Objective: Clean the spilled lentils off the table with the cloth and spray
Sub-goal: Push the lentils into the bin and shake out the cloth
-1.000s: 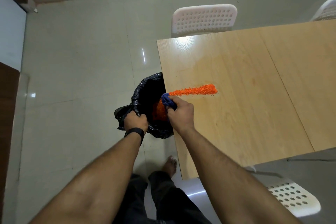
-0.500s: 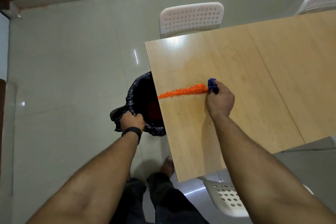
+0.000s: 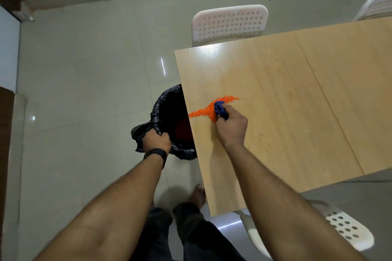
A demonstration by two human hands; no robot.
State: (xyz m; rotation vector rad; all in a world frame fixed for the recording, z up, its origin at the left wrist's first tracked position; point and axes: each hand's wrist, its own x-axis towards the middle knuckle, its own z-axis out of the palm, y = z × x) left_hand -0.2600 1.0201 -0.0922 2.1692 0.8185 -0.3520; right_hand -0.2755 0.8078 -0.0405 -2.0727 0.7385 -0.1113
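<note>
Right hand (image 3: 232, 126) is gripping the bunched blue cloth (image 3: 220, 109) amid the orange lentils (image 3: 203, 111) near the table (image 3: 275, 91) edge, while left hand (image 3: 156, 140) is clutching the black bin bag (image 3: 163, 110) rim just beside that edge, presumably to catch them.

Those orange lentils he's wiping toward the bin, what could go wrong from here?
Some lentils lie beyond the blue cloth that the right hand grips, so this sweep may leave them behind. The trail reaches the table edge above the black bin bag; grains pushed fast or off line could miss it and scatter on the tiled floor. The left hand holds only the bag's near rim, which might sag.
</note>
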